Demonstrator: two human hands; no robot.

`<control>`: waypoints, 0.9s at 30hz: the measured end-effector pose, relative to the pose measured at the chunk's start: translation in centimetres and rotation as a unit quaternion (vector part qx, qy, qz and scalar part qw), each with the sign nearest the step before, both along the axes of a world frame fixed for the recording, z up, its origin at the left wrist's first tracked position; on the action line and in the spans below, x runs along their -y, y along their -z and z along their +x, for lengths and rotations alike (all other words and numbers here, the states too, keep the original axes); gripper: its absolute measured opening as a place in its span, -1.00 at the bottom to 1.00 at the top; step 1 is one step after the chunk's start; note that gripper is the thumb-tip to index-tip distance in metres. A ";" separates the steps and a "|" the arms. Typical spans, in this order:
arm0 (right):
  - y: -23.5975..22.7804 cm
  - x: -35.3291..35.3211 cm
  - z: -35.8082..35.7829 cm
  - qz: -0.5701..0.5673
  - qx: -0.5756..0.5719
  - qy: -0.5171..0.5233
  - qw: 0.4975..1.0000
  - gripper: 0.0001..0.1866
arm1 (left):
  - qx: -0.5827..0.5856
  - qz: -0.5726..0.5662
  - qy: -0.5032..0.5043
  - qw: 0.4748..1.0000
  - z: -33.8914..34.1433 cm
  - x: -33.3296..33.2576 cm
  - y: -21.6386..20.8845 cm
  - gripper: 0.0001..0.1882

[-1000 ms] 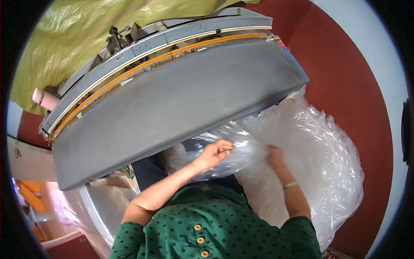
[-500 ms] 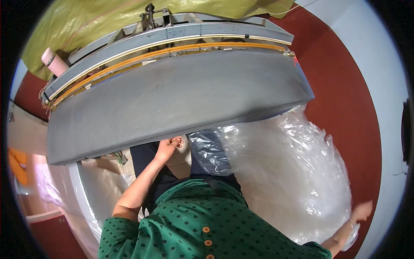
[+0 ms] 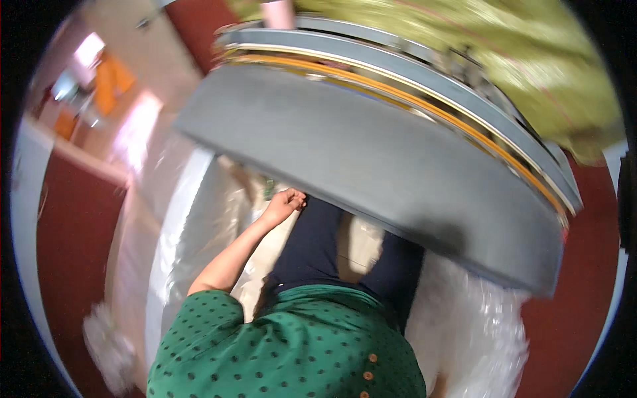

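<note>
My left hand (image 3: pixel 286 203) rests by my left thigh, just below the front edge of a long grey padded board (image 3: pixel 358 156). Its fingers are curled closed, with nothing showing in them. The cloth-covered board spans the view in front of me, tilted down to the right. My right hand is not in view. Clear plastic film (image 3: pixel 471 318) lies bunched to the right of my legs.
Behind the board runs a grey metal frame (image 3: pixel 371 50) with an orange strip (image 3: pixel 371 83). A pink bottle (image 3: pixel 279 13) stands there. Yellow-green sheeting (image 3: pixel 531 73) lies beyond. More plastic film (image 3: pixel 109 348) is at the left, near a doorway.
The view has swung left and turned, so the board now slopes down to the right. My right hand, earlier at the far lower right by the film, has left the view. My left hand stays near the board's edge.
</note>
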State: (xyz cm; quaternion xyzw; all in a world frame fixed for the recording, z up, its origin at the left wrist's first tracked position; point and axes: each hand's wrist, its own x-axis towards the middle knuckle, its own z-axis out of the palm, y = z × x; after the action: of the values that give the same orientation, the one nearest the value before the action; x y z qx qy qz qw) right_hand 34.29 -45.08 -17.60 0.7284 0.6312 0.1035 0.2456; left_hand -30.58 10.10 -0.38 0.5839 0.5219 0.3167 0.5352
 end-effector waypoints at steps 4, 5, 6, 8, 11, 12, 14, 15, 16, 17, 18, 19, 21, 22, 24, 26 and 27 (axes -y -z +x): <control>-0.1 -14.7 0.0 -0.064 -0.181 0.021 0.981 -0.47 | -0.145 0.065 -0.156 0.975 -14.0 0.6 2.0 -0.86; -1.5 -15.2 1.0 -0.088 -0.208 0.053 0.973 -0.48 | -0.187 0.086 -0.208 0.956 -14.5 0.3 0.7 -0.84; -2.9 -15.4 1.8 -0.110 -0.233 0.090 0.962 -0.49 | -0.228 0.107 -0.254 0.934 -14.8 -0.4 -0.8 -0.83; -6.3 -17.1 3.0 -0.153 -0.289 0.149 0.933 -0.52 | -0.349 0.243 -0.321 0.846 -18.7 -1.4 -1.3 -0.78; -12.4 -19.1 4.5 -0.205 -0.364 0.253 0.872 -0.56 | -0.390 0.335 -0.320 0.796 -22.1 -4.1 -2.8 -0.79; -15.6 -21.1 3.3 -0.224 -0.389 0.283 0.848 -0.58 | -0.450 0.229 -0.309 0.806 -23.9 -3.9 -3.0 -0.81; -21.5 -24.9 0.2 -0.260 -0.436 0.343 0.791 -0.60 | -0.514 0.075 -0.299 0.801 -27.3 -2.1 -2.6 -0.87; -24.7 -26.4 -1.8 -0.274 -0.455 0.377 0.759 -0.61 | -0.544 0.078 -0.302 0.779 -28.3 -1.2 -1.9 -0.86; -27.4 -28.0 -4.0 -0.287 -0.470 0.410 0.727 -0.63 | -0.571 0.079 -0.304 0.758 -29.1 0.0 -0.5 -0.85; -29.3 -30.0 -6.4 -0.288 -0.469 0.409 0.728 -0.63 | -0.578 0.066 -0.319 0.748 -29.7 1.2 -0.2 -0.85; -31.0 -32.4 -9.1 -0.301 -0.468 0.346 0.756 -0.57 | -0.584 0.051 -0.335 0.737 -30.3 2.8 0.0 -0.84; -32.7 -34.6 -11.9 -0.313 -0.462 0.280 0.781 -0.52 | -0.596 0.058 -0.320 0.734 -30.8 4.8 -0.3 -0.84; -35.8 -38.1 -17.5 -0.337 -0.448 0.235 0.794 -0.56 | -0.590 0.058 -0.344 0.728 -31.6 8.8 -1.8 -0.86; -36.4 -38.7 -18.8 -0.355 -0.434 0.196 0.805 -0.60 | -0.570 0.051 -0.383 0.725 -32.0 10.3 -2.4 -0.90; -33.6 -37.9 -18.9 -0.276 -0.489 0.145 0.815 -0.69 | -0.560 0.085 -0.420 0.709 -32.6 12.0 -4.0 -0.92; -33.2 -38.7 -20.4 -0.202 -0.537 0.083 0.815 -0.77 | -0.552 0.112 -0.461 0.685 -32.6 13.5 -6.5 -0.95; -33.9 -39.9 -22.0 -0.210 -0.523 0.042 0.825 -0.72 | -0.505 0.184 -0.493 0.685 -32.4 13.6 -8.2 -0.96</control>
State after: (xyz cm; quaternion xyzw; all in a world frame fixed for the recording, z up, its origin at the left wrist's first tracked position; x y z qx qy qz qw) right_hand 12.28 -5.16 16.30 0.6297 0.6404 -0.4386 0.0301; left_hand -62.95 -3.51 7.84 0.4009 0.8569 0.2817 -0.1603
